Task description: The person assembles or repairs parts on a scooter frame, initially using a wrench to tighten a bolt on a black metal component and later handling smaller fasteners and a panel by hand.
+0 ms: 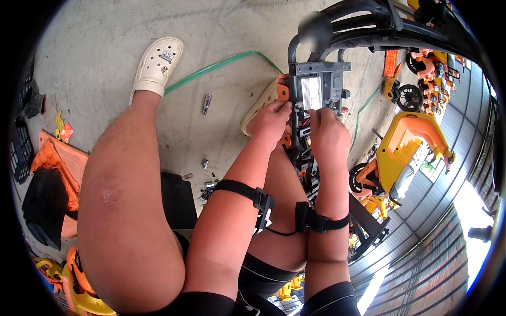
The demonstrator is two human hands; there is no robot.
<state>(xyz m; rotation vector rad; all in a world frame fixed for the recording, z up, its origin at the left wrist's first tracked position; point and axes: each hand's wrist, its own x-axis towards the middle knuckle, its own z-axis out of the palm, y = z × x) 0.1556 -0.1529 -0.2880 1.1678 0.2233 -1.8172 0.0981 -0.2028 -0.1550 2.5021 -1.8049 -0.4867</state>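
Note:
Before me stands a black tubular metal frame [363, 34], with an orange bracket [283, 88] on its left side. Set into its lower end is a silver, ribbed rectangular part [312, 90] with black plastic around it. My left hand [270, 125] is closed in a pinch at the frame's left edge, just below the bracket. Against the lower end of the silver part, the bent fingers of my right hand [330, 136] are pressed together. Whatever small thing either hand pinches is hidden by the fingers.
On the concrete floor lie a metal socket [207, 104], a smaller socket [205, 164], a pile of screws [209, 188] and a green strap [221, 64]. Orange and black panels [62, 168] lie at left. Yellow scooter bodies [406, 152] stand at right. Loose tools [305, 174] sit below my hands.

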